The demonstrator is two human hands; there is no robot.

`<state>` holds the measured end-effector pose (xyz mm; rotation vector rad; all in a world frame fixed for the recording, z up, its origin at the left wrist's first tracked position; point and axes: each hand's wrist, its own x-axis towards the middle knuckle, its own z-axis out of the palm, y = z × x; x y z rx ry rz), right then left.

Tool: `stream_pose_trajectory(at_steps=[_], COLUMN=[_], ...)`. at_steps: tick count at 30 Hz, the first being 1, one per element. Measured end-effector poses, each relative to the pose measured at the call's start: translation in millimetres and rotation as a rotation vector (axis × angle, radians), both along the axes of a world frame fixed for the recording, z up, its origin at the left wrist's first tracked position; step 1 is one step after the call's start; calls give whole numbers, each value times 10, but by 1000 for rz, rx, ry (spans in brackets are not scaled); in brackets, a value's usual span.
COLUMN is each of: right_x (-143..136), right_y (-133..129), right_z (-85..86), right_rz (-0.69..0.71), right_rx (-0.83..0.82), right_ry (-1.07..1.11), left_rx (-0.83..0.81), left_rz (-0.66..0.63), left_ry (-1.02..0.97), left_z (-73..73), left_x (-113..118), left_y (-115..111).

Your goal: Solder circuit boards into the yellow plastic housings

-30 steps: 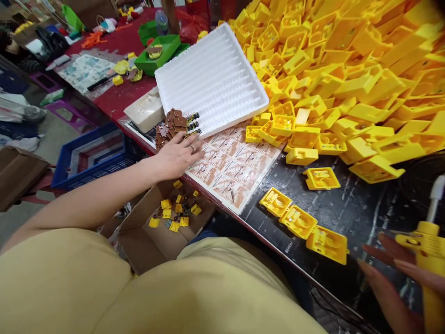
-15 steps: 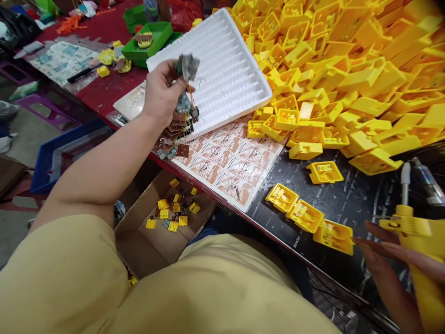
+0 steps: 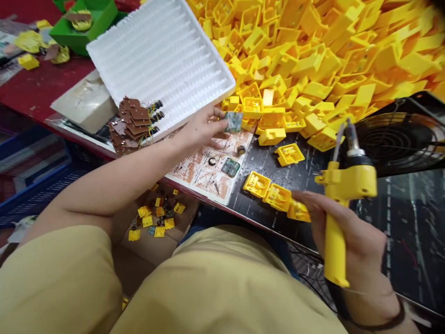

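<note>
My left hand point(image 3: 205, 127) pinches a small green circuit board point(image 3: 233, 121) above the printed sheet point(image 3: 208, 183). On that sheet lie another green circuit board point(image 3: 230, 167), a round metal-faced part point(image 3: 212, 161) and a small black cylinder point(image 3: 241, 150). My right hand point(image 3: 361, 236) wraps round the handle of a yellow soldering gun point(image 3: 335, 246), its tip pointing up and away. The outstretched fingers of that hand reach the nearest of three open yellow cases point(image 3: 299, 211), which form a row on the black mat. Another open case point(image 3: 289, 154) sits just behind them.
A large heap of yellow cases point(image 3: 299, 60) covers the back right, beside a black fan point(image 3: 389, 134). Left of it lies a white foam tray point(image 3: 156, 51), with brown circuit boards point(image 3: 130, 123) stacked at its near edge. Below the table edge stands a cardboard box point(image 3: 139, 253) holding yellow pieces.
My left hand has moved right from the brown boards, carrying a green circuit board. Another board and small round parts now show on the sheet. The soldering gun has come further into view.
</note>
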<state>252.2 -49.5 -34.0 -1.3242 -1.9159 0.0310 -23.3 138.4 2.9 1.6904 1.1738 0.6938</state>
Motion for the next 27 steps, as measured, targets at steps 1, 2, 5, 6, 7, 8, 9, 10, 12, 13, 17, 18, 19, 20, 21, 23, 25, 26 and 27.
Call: stream_pose_trajectory(at_steps=[1, 2, 5, 6, 7, 8, 9, 10, 12, 13, 17, 18, 19, 20, 21, 23, 25, 26, 27], right_x=[-33, -67, -174, -210, -245, -277, -307, -334, -374, -386, -379, -367, -352, -336, -318, -279, -233, -205, -173], right_y=[59, 120, 291, 340, 382, 418, 445, 463, 467, 455, 364, 344, 327, 314, 303, 276, 233, 202, 166], right_z=[13, 21, 11, 2, -7, -15, -22, -27, -31, -32, -29, -25, -18, -7, 8, 46, 85, 101, 112], right_rz=[42, 76, 137, 141, 147, 154, 163, 173, 195, 203, 215, 216, 220, 225, 231, 231, 210, 182, 141], right_rx=[15, 29, 40, 38, 37, 36, 37, 37, 29, 25, 30, 32, 34, 36, 37, 51, 78, 104, 136], right_ry=[-24, -47, -108, -128, -154, -183, -209, -230, -251, -249, -249, -250, -252, -252, -252, -228, -165, -131, -103], left_rx=[71, 175, 574, 675, 737, 766, 771, 765, 755, 757, 737, 725, 707, 678, 634, 511, 412, 396, 397], left_rz=[-25, -43, -39, -39, -53, -82, -120, -154, -182, -173, -129, -127, -132, -149, -184, -317, -478, -543, -585], left_ry=[100, 211, 508, 581, 643, 694, 743, 793, 890, 928, 981, 981, 985, 993, 1005, 1038, 1086, 1111, 1131], left_z=[-33, -42, 32, 67, 96, 112, 113, 99, 37, -2, -113, -116, -105, -80, -45, 52, 154, 196, 227], left_x=[-80, -163, -346, -368, -369, -351, -316, -267, -141, -69, 228, 288, 334, 361, 368, 318, 204, 139, 76], left_y=[4, -6, -115, -171, -230, -287, -340, -386, -451, -470, -499, -503, -508, -516, -526, -554, -590, -610, -631])
